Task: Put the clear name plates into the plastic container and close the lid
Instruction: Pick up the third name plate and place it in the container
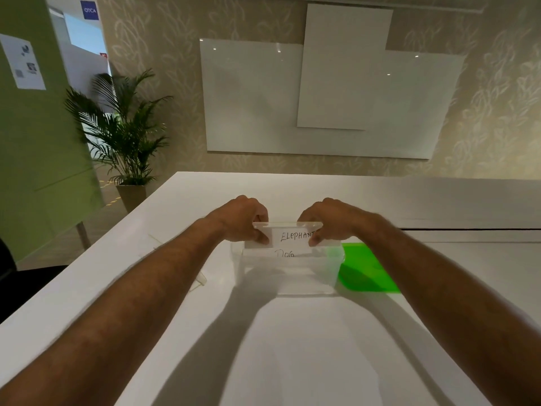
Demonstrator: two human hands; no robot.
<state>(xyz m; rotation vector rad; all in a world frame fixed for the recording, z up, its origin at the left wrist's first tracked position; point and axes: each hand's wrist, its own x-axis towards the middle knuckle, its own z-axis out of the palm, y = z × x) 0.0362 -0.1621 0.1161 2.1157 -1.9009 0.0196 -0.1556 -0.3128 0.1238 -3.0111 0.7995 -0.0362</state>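
Both hands pinch the ELEPHANT plate [288,234] by its ends, left hand [244,219] and right hand [330,221] equally near, long axis left-right and parallel to the container [288,276] just below, so the drop looks straight down beside the DOG plate [285,254]; lid [366,269] right.

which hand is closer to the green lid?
Right. The right hand grips the ELEPHANT plate just up-left of the green lid; the left hand holds the plate's far end.
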